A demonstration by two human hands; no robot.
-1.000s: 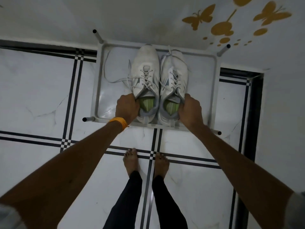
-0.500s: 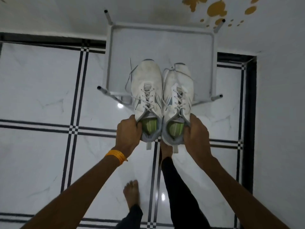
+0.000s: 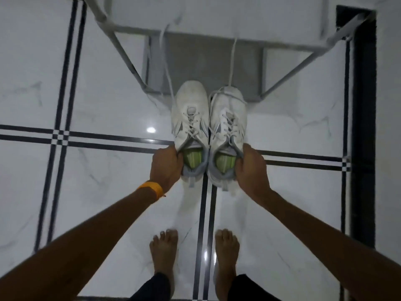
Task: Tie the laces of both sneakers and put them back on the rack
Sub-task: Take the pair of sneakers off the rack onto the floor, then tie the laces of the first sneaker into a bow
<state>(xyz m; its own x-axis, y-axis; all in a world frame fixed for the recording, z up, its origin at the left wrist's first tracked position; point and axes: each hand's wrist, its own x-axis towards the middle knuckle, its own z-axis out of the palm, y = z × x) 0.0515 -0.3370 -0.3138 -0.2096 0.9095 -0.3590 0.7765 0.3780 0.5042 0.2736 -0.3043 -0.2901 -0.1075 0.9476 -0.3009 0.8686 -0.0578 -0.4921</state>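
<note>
Two white sneakers with green insoles are side by side, held above the floor in front of the rack. My left hand (image 3: 166, 168) grips the collar of the left sneaker (image 3: 191, 111); an orange band is on that wrist. My right hand (image 3: 249, 168) grips the collar of the right sneaker (image 3: 229, 114). Their laces are untied, and loose ends (image 3: 167, 68) trail up toward the rack. The white metal rack (image 3: 121, 48) fills the top of the view, its shelf bare.
The floor is glossy white marble tile (image 3: 97, 181) with black inlay lines. My two bare feet (image 3: 162, 250) stand just behind the sneakers. A dark strip (image 3: 364, 127) and a white wall run along the right side.
Both hands lifted the sneakers off the rack shelf and drew them back toward me and downward. I stepped back, and the laces now trail off toward the rack.
</note>
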